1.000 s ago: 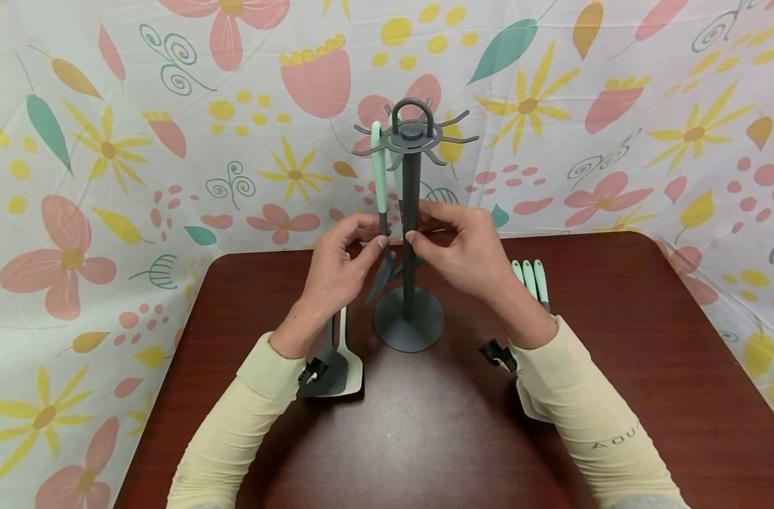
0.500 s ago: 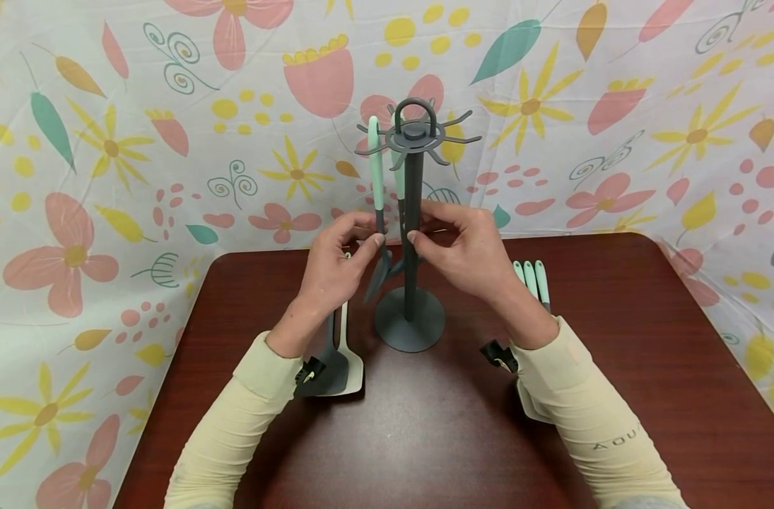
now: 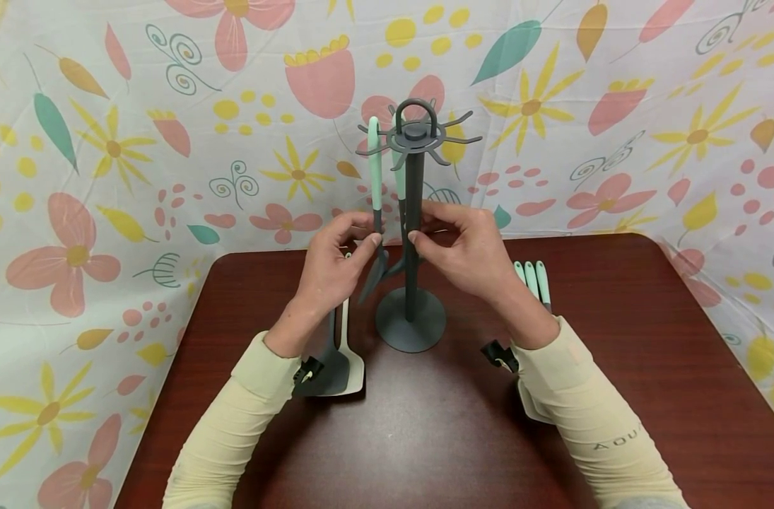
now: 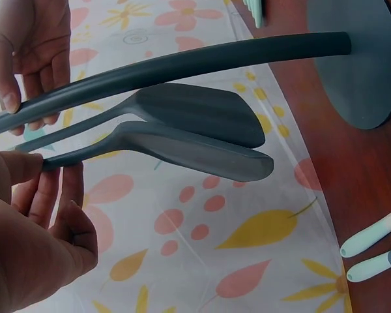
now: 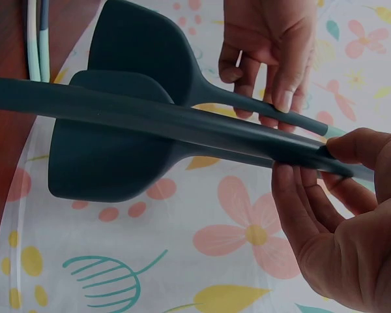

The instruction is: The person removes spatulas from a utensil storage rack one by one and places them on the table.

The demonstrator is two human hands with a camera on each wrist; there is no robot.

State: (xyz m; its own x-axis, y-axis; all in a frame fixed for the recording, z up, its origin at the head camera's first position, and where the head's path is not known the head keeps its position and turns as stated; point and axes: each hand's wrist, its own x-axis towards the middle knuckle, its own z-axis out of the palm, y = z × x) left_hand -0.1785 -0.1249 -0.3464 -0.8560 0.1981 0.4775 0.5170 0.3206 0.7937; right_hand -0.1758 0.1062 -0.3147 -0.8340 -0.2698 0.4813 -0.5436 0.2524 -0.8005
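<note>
A dark grey utensil stand [image 3: 413,233] with a ring of hooks on top stands upright on its round base. My right hand [image 3: 466,244] grips its pole at mid-height. My left hand [image 3: 336,258] pinches the grey neck of a spatula [image 4: 189,153] with a mint handle, left of the pole. That handle's top is at the left hooks; whether it sits on one, I cannot tell. Behind the pole, a second mint-handled spatula [image 5: 111,173] hangs from the rack. In the right wrist view, both broad heads point toward the base, partly overlapping.
On the table [image 3: 399,438], a cream spatula [image 3: 353,367] and a dark grey spatula [image 3: 332,371] lie left of the base. Several mint-handled utensils [image 3: 530,276] lie to the right, mostly hidden by my right arm. A flowered cloth [image 3: 234,141] hangs behind the table.
My left hand and the spatula it pinches have shifted slightly left, away from the pole. The right hand keeps its grip on the pole.
</note>
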